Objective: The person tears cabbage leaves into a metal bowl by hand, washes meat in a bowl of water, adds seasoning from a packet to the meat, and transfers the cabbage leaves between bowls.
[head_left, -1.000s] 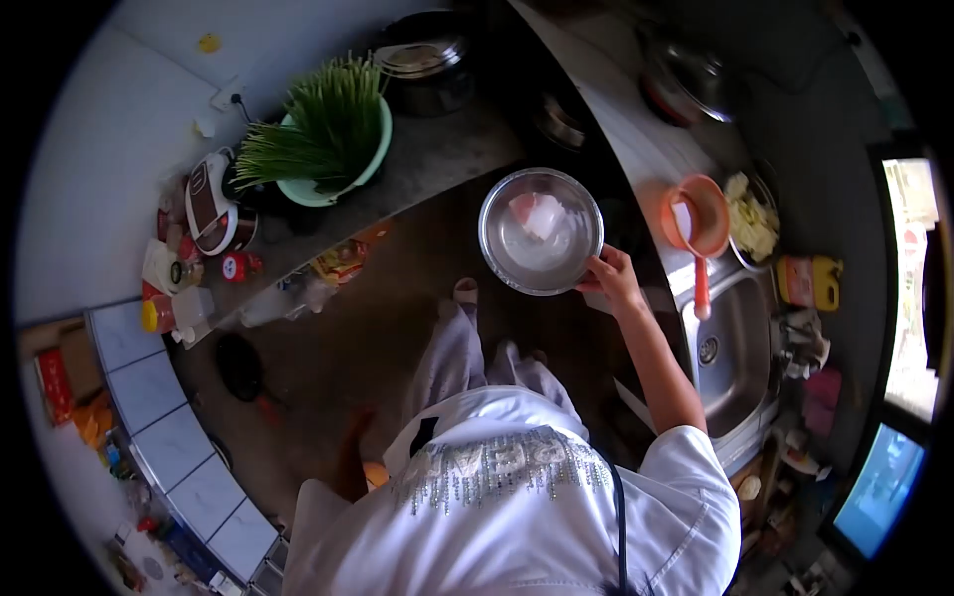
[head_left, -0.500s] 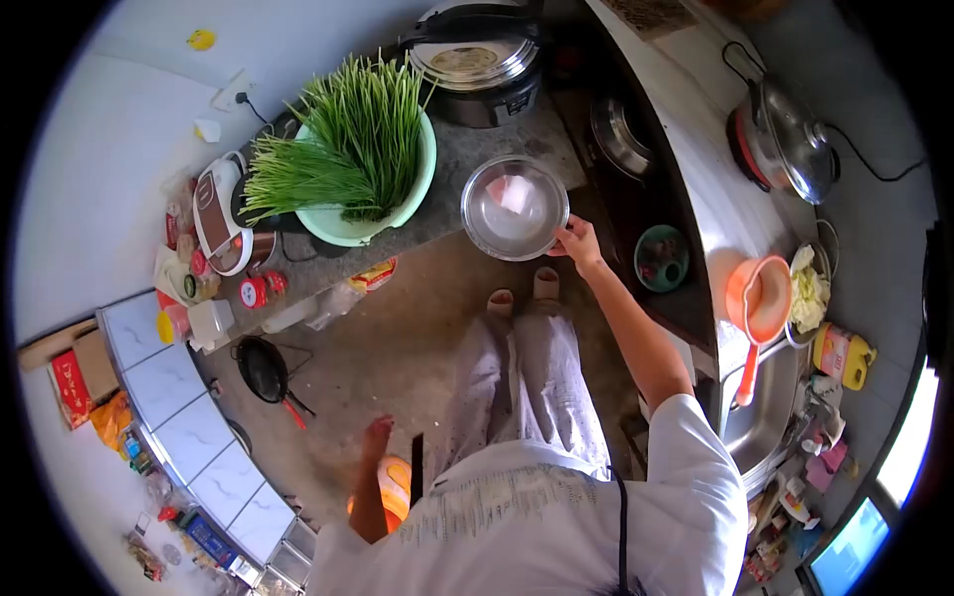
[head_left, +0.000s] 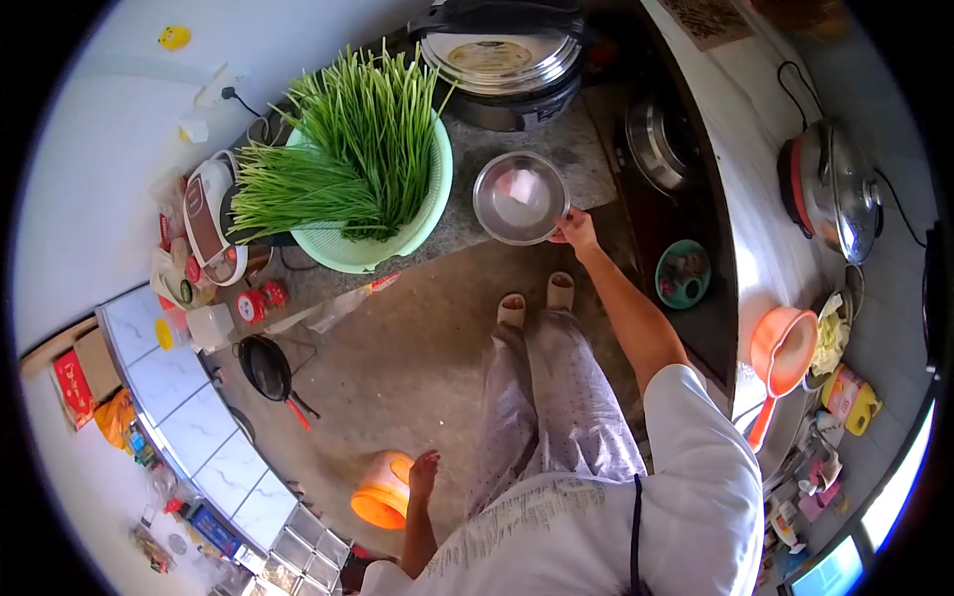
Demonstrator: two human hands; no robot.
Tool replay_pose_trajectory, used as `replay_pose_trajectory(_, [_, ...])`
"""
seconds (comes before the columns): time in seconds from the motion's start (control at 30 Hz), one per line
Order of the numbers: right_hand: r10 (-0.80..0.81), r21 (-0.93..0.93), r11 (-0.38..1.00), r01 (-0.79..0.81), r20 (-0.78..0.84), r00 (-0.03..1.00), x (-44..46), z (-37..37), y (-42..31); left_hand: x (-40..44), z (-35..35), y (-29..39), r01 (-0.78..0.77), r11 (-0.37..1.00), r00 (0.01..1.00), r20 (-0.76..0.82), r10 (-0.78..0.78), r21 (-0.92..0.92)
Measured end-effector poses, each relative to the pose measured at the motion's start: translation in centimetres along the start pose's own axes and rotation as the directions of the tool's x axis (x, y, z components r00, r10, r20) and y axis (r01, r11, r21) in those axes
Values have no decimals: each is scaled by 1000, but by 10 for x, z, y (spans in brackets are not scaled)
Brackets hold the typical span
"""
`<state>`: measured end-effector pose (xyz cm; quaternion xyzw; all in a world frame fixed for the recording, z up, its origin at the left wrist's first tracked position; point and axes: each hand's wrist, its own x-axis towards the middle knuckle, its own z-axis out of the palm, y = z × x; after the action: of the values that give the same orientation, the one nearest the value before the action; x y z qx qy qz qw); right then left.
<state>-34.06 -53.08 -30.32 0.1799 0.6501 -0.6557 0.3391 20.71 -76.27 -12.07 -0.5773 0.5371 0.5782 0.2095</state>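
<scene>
My right hand (head_left: 575, 230) grips the rim of a round steel bowl (head_left: 522, 226) with thumb and fingers. A pale pinkish-white piece (head_left: 519, 186) lies inside; I cannot make out what it is. The bowl is held level at the front edge of the grey counter (head_left: 596, 179); whether it touches the counter is unclear. To its left stands a mint-green basket (head_left: 437, 194) heaped with long green garlic chives (head_left: 368, 149). Low at my left side, my left hand (head_left: 424, 474) hangs loosely open, holding nothing, near an orange plastic bucket (head_left: 381, 507) on the floor.
Behind the bowl stands a large pressure cooker (head_left: 507, 70). A rice cooker (head_left: 211, 219) and jars (head_left: 260, 301) line the counter's left end. A black frying pan (head_left: 265, 368) sits at lower left. On the right are a green bowl (head_left: 683, 273) and an orange ladle (head_left: 785, 348).
My view and body have shifted, with more of the orange bucket now showing. My right hand still grips the steel bowl at the counter's edge. My left hand has swung slightly.
</scene>
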Motion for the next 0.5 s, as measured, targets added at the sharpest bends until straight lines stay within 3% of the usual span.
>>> replay_pose_trajectory(0.17, [53,36,998,-52,-15,998,8,3,0,-6,10,5,62,998,998,-6,-61,19])
replay_pose_trajectory(0.23, [60,66,996,-60,5,998,9,1,-6,1,8,5,9,1000,1000,24,-8,-4])
replay_pose_trajectory(0.3, [163,107,979,-172,93,982,5,-3,-12,5,6,5,-46,999,997,59,47,-23])
replay_pose_trajectory(0.4, [103,373,917,-143,124,987,2,-17,13,18,6,32,-115,993,986,128,109,38])
replay_pose_trajectory(0.47, [116,792,525,-310,294,949,-21,-36,25,38,4,47,-186,957,975,163,151,221])
replay_pose_trajectory(0.5, [33,755,606,-251,291,956,-35,-40,33,60,1,54,-222,941,962,215,169,255])
